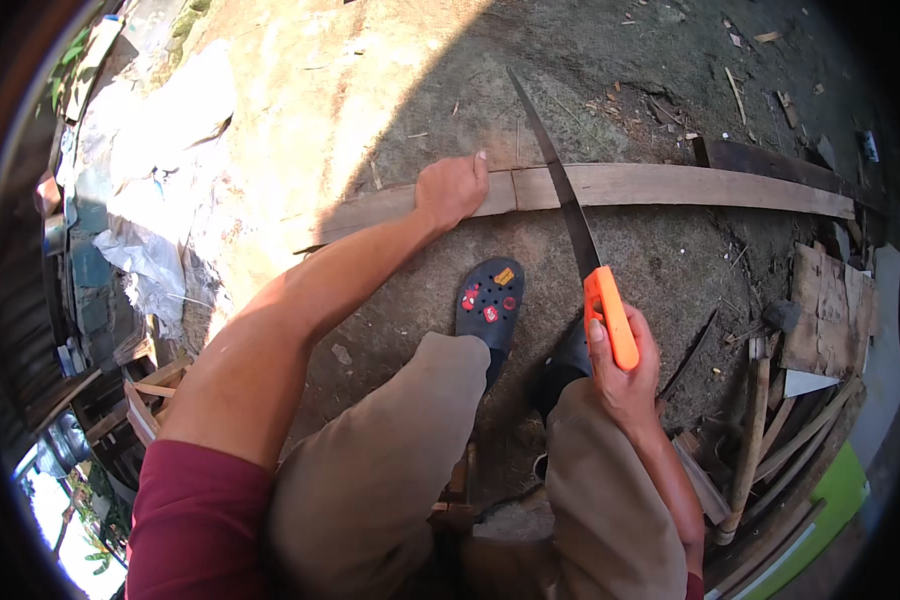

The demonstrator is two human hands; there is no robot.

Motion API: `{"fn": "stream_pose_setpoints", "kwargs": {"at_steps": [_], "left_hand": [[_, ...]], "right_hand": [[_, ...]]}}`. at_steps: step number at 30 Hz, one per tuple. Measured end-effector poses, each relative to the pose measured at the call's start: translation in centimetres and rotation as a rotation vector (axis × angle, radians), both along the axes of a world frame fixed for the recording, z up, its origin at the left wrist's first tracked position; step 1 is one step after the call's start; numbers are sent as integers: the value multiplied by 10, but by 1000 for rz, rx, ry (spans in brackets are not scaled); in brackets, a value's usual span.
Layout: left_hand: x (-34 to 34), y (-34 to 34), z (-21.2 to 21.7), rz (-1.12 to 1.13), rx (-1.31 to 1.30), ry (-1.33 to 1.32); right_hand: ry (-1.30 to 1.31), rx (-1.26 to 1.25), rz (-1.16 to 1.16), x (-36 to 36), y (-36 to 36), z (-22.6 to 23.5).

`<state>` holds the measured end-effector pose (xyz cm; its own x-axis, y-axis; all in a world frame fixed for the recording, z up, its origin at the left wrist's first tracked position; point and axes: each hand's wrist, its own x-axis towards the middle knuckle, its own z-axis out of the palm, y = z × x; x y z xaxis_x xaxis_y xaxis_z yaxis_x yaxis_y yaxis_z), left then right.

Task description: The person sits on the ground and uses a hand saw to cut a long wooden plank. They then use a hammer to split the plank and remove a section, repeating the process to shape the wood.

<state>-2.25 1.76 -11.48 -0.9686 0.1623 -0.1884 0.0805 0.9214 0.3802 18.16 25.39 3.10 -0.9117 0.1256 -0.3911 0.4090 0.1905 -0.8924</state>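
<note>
Sawing is the job in hand: the right hand (625, 370) is wrapped tight round the orange handle of a handsaw (580, 250), whose dark blade runs up and away, crossing a long wooden plank (670, 186) that lies left to right on the bare ground (390, 90). Left hand (452, 188) presses down on the plank just left of the blade, fingers closed over the far edge, pinning it flat. A thin line shows across the board beside that hand, just left of the blade; whether it is a cut or a joint, I cannot tell. By my reading the stroke is mid-way, and the next push calls for a steady, straight draw with firm weight on the pinning hand so the board does not skid. A blue clog (490, 300) sits planted near the plank, between the two arms. Ground is packed earth, sunlit on the far left, shaded under the work, littered with chips. To the near right, scrap timber (770, 440) and offcuts are heaped; far left, crumpled white sheeting (150, 250).
</note>
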Motion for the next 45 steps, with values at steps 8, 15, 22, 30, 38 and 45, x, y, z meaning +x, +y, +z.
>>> {"fn": "stream_pose_setpoints", "kwargs": {"at_steps": [8,15,22,30,38,45], "left_hand": [[-6,1,1,25,-30,-112],[-3,7,0,146,-52,-93],[-4,5,0,163,-39,-134],[1,8,-4,129,-16,-29],[-17,0,1,151,-54,-42],[-5,15,4,102,-45,-69]], "right_hand": [[-73,-102,-19,-22,-41,5],[-123,-50,98,-29,-36,25],[-44,153,49,-20,-65,14],[-142,87,-210,48,-49,10],[-47,218,-137,94,-64,17],[56,132,-226,-73,-94,-53]]}}
